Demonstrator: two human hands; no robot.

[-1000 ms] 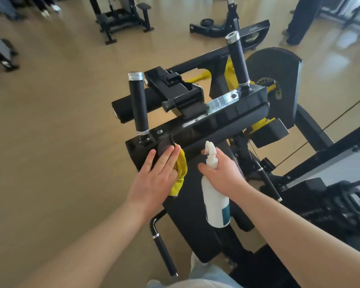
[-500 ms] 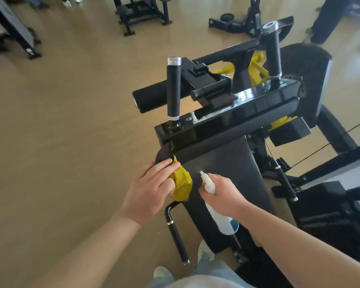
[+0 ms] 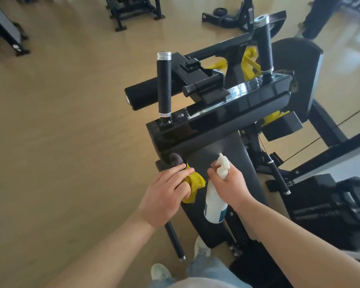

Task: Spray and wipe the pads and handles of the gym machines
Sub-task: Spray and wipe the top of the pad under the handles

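My left hand [image 3: 166, 193] grips a yellow and grey cloth [image 3: 192, 182] against the left edge of the black sloping pad [image 3: 222, 146] of a gym machine. My right hand [image 3: 231, 182] holds a white spray bottle [image 3: 214, 202] over the pad, nozzle pointing up toward the pad's upper part. Two upright black handles with silver caps rise from the machine's top bar: the left handle [image 3: 164, 84] and the right handle [image 3: 265, 42]. A black foam roller [image 3: 141, 95] sticks out to the left behind the near handle.
A low black side handle [image 3: 175, 242] juts out under my left wrist. A weight stack [image 3: 328, 206] and cable sit to the right. Other gym machines [image 3: 133, 11] and a person's legs [image 3: 318, 15] stand on the wooden floor behind. My shoes [image 3: 202, 248] are below.
Both hands have slid down the pad from just under the top bar. The spray bottle has tilted so its nozzle points up the pad. The view has shifted.
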